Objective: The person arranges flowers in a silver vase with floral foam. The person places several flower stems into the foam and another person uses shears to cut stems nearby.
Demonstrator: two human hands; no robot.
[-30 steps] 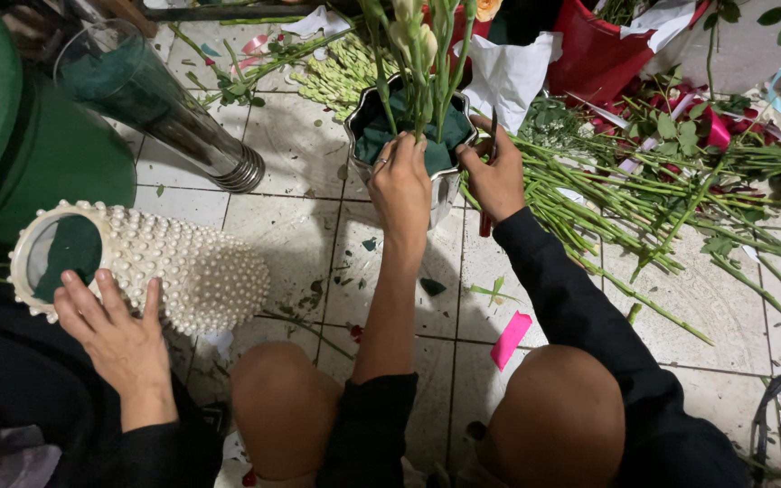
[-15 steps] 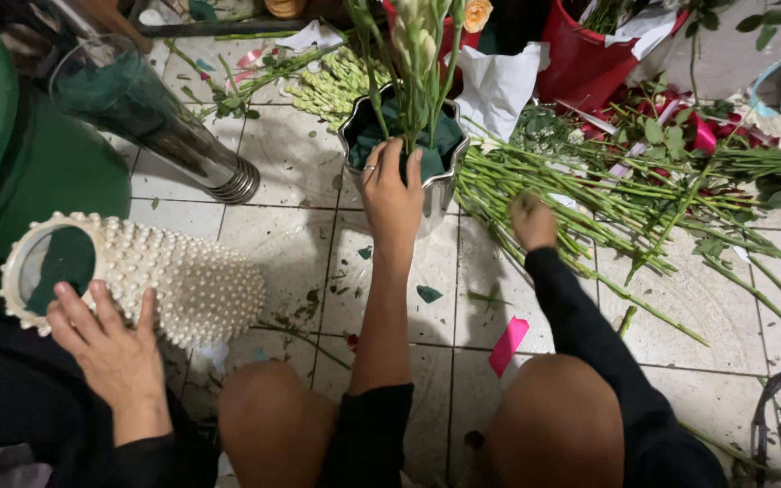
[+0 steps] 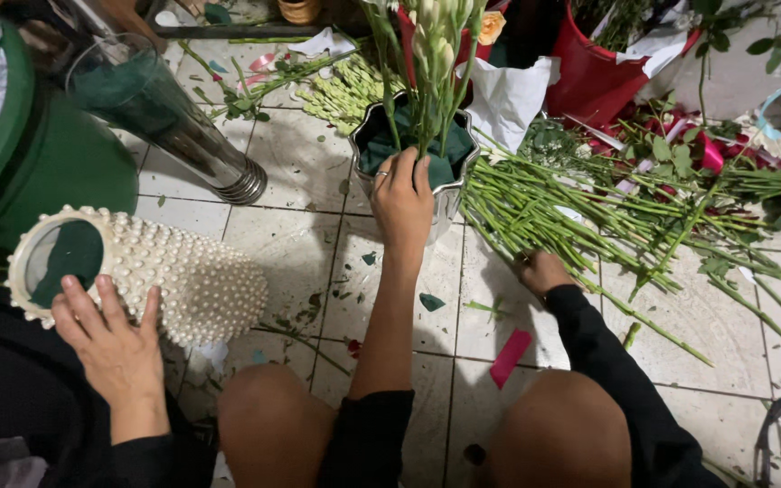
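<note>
The left hand (image 3: 402,201) pinches flower stems (image 3: 433,72) in the scalloped vase (image 3: 368,122); leaning harder could tip it. The right hand (image 3: 542,271) closes on loose stems (image 3: 589,226) beside it, easily snapped.

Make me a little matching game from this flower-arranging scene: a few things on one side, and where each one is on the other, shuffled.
Things:
1. left hand
2. right hand
3. bumpy white vase
4. pink strip

Places:
A. lying on its side on the tiles, under another person's hand
B. flat on the floor between the knees
C. on the rim of the silver pot that holds upright stems
D. down at the pile of cut green stems

Pairs: 1-C, 2-D, 3-A, 4-B
</note>
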